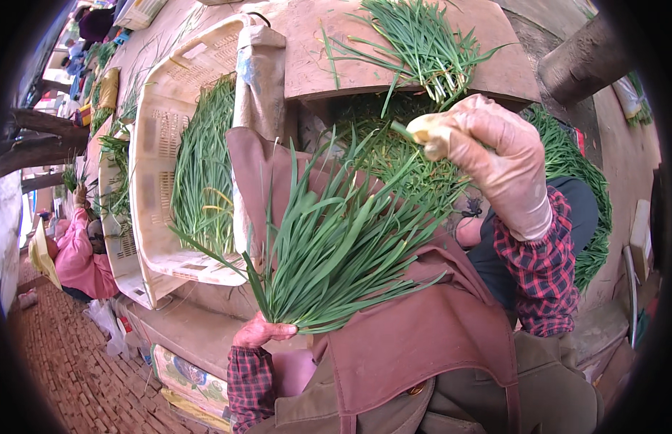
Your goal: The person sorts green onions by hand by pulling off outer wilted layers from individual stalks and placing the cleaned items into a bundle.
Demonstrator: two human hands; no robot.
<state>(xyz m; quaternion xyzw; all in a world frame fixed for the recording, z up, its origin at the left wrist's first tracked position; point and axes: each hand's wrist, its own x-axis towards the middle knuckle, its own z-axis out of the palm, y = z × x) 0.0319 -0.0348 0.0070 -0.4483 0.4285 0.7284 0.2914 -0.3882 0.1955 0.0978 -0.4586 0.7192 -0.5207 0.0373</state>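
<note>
My bare left hand [264, 331] is closed round one end of a bunch of garlic chives [336, 246]. The long flat leaves fan up and to the right across the reddish-brown apron [423, 340] on my lap. Raised at the right, my right hand [495, 148] wears a pale, stained glove. Its thumb and fingers pinch together, and a short bit of green chive leaf [401, 131] pokes out at the fingertips. Beneath that hand lies a heap of loose chive trimmings [415, 168].
A white plastic crate [156, 155] with chives laid inside stands to the left. More chives [426, 47] lie on the board [314, 61] ahead. Another chive pile [593, 246] is at my right, near a tree trunk [589, 54]. A person in pink [83, 249] sits far left.
</note>
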